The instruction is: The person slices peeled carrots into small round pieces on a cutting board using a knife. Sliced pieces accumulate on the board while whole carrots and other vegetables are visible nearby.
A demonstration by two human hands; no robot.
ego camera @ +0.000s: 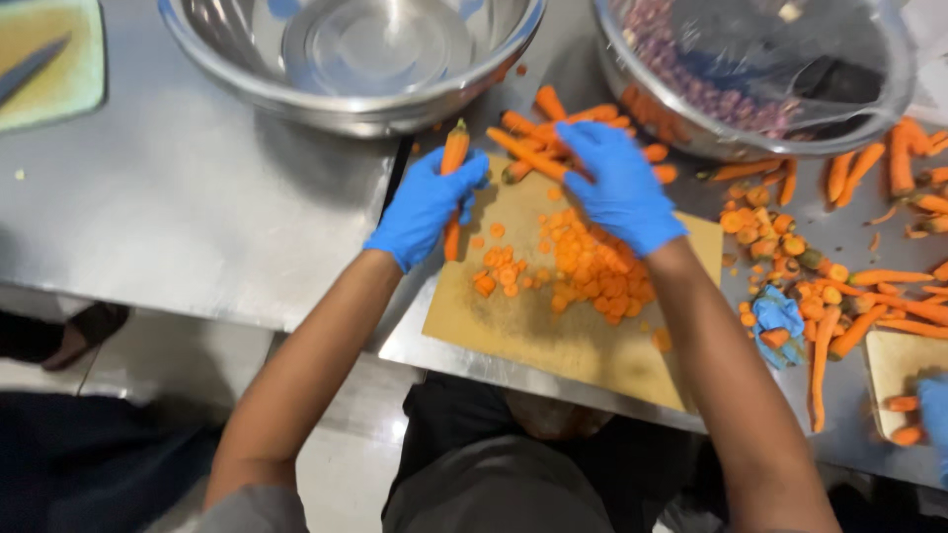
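Note:
Both my hands wear blue gloves. My left hand (427, 205) grips a whole carrot (454, 150) that stands nearly upright at the left edge of the tan cutting board (513, 331). My right hand (620, 188) is closed on a long carrot (523, 153) drawn from a pile of whole carrots (553, 123) at the board's far edge. A heap of sliced carrot rounds (592, 271) lies in the middle of the board, just below my right hand.
A steel bowl (237, 69) stands at the far left, and another steel bowl (889, 89) with purple pieces at the far right. Loose carrots and ends (839, 296) and a crumpled blue glove (778, 314) lie right. Another person's gloved hand (933, 410) rests on a second board (894, 360). A green board with a knife (30, 64) sits top left.

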